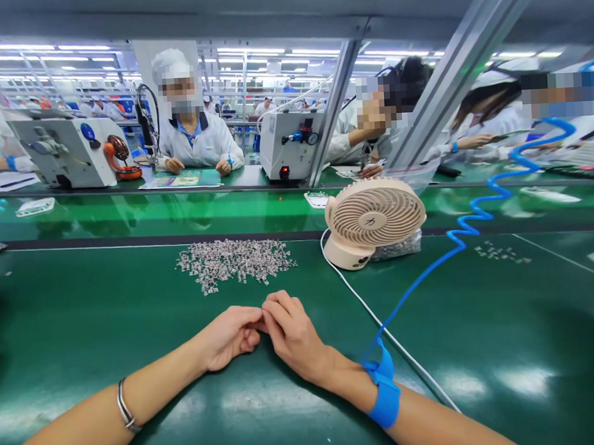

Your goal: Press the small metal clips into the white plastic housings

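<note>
My left hand and my right hand meet at the fingertips above the green work surface. Both have their fingers curled and pressed together in a pinch. Whatever lies between the fingertips is too small or hidden to make out. Just beyond them spreads a pile of small silvery metal parts. A metal bracelet circles my left forearm. Around my right wrist is a blue wrist strap with a coiled blue cord running up to the right.
A beige desk fan stands beyond my right hand, its white cable crossing toward me. More small parts lie at the right. Behind a green strip, co-workers sit by grey-white machines. A metal post slants across the upper right.
</note>
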Action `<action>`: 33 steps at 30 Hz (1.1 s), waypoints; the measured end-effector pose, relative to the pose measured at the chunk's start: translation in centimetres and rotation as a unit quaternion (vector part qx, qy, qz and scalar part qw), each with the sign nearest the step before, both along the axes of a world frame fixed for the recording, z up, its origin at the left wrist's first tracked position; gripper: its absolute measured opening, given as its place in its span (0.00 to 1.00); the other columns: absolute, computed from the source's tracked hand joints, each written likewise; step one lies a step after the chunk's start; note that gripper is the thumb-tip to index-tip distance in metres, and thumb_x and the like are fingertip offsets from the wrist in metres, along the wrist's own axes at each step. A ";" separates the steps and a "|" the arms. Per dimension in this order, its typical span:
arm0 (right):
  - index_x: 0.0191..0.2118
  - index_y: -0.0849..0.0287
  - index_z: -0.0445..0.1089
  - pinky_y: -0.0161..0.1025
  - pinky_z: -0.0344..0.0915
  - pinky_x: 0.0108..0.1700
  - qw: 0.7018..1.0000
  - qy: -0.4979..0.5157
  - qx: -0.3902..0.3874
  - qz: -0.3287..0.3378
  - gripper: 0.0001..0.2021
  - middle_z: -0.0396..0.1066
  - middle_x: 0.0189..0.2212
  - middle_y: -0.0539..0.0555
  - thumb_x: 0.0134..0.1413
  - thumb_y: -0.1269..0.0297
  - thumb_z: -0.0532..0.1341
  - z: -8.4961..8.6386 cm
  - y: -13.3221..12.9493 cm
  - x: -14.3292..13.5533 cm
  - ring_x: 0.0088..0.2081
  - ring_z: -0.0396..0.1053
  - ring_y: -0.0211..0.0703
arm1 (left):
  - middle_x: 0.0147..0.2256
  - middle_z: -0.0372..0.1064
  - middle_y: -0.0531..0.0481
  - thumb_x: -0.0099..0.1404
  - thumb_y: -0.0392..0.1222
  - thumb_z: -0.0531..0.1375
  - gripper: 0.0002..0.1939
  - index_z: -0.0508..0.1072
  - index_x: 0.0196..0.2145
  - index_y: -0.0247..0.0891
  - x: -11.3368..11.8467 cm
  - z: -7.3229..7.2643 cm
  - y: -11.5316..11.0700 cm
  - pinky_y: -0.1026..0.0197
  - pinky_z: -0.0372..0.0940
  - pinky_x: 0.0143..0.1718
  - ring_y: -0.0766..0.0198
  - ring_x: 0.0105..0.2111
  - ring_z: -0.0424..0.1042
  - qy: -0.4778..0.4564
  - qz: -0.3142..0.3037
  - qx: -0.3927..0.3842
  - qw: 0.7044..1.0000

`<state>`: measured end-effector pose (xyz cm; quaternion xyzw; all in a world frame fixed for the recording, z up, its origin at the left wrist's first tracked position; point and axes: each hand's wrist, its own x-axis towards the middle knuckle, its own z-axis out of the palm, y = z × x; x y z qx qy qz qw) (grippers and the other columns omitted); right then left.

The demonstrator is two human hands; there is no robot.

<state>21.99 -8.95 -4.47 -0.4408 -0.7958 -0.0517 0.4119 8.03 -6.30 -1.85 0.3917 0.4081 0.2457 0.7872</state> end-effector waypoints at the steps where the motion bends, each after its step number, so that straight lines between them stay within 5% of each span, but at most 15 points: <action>1: 0.29 0.61 0.64 0.38 0.60 0.32 1.000 0.007 0.004 -0.002 0.11 0.65 0.28 0.56 0.57 0.76 0.48 0.0 0.0 0.0 0.31 0.62 0.40 | 0.20 0.60 0.56 0.50 0.44 0.62 0.10 0.68 0.25 0.34 0.0 -0.1 0.1 0.70 0.47 0.18 0.76 0.17 0.56 -0.010 -0.004 -0.011 1.000; 12: 0.33 0.60 0.64 0.39 0.64 0.35 0.999 0.020 0.014 0.022 0.09 0.67 0.33 0.58 0.54 0.77 0.50 0.4 -0.5 -0.1 0.36 0.66 0.42 | 0.19 0.61 0.58 0.47 0.45 0.66 0.14 0.68 0.24 0.33 -0.4 -0.6 -0.1 0.72 0.53 0.20 0.77 0.18 0.59 -0.062 0.005 -0.035 0.997; 28: 0.27 0.61 0.64 0.38 0.63 0.33 0.997 -0.002 -0.014 0.071 0.09 0.67 0.30 0.58 0.54 0.75 0.50 0.8 -1.0 0.1 0.33 0.64 0.41 | 0.18 0.60 0.58 0.50 0.48 0.65 0.15 0.66 0.21 0.35 -0.9 -0.1 -1.1 0.69 0.52 0.25 0.75 0.20 0.57 0.012 -0.001 0.066 0.998; 33: 0.36 0.64 0.62 0.40 0.64 0.35 0.998 0.024 0.004 0.065 0.05 0.66 0.33 0.61 0.53 0.75 0.51 0.9 -1.0 0.1 0.36 0.64 0.43 | 0.19 0.61 0.57 0.48 0.51 0.65 0.17 0.66 0.21 0.34 -0.8 0.2 -1.0 0.69 0.53 0.25 0.75 0.20 0.57 0.016 0.010 0.060 0.998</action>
